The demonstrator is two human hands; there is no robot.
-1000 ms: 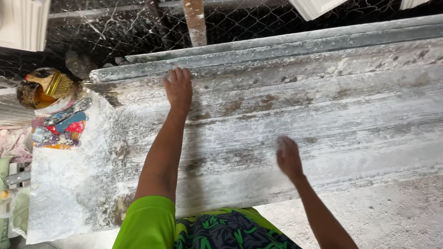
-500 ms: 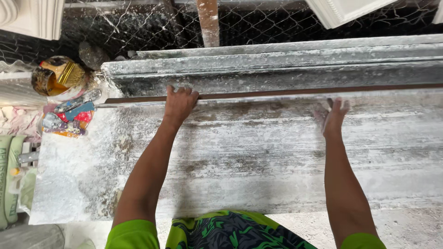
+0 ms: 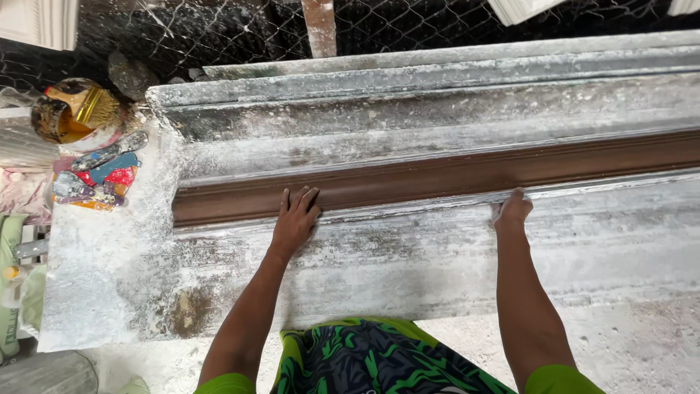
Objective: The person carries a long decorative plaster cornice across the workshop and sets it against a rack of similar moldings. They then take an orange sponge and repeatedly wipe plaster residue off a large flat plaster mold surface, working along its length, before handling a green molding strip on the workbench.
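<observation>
A: Left hand (image 3: 295, 219)?
B: Flat, fingers spread, palm on near edge of brown mould (image 3: 437, 175). Pressing, not clamped.
A: Right hand (image 3: 512, 211)?
B: Further right, fingers curled on same near edge. Looks like a pinch on the lip, but can't tell if closed round it.
A: Changed vs half a sec ago?
B: Mould then just a thin dark line at far side of bench (image 3: 364, 263), edge-on, hands up at it. Now lying broad face up, mid-bench, left end near bench's left edge, rest running off right of view. So tipped down and pulled nearer; hands nearer too.
A: Meaning?
B: Prob. mould now seated flat on bench, hands settling it in place.
A: Rest?
B: Bench white w/ plaster dust. Far left: tin (image 3: 73, 109) w/ yellowish stuff, scrapers (image 3: 98, 175) near it. Wire fence (image 3: 219, 29) far side.
</observation>
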